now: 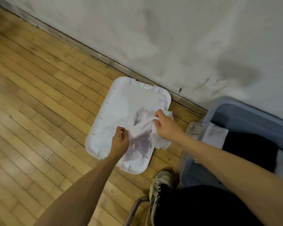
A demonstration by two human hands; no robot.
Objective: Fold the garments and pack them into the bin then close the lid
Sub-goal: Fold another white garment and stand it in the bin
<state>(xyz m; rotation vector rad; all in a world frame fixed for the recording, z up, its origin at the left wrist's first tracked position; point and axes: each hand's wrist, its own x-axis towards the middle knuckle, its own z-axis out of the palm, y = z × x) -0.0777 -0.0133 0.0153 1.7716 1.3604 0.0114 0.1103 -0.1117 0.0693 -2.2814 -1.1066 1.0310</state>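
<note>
Below, a wooden plank floor meets a scuffed white wall along a dark baseboard. A white bin lid lies flat on the floor beside the wall; a blue-grey bin stands to its right, holding dark and pale cloth. Over the lid, the left hand and right hand each grip a crumpled white garment, fingers curled tightly into the fabric. A sneaker rests near the bin.

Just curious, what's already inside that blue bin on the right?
Inside the bin lie a black garment and a pale folded cloth. Whatever is beneath them is covered, and the person's right arm hides part of the inside.
</note>
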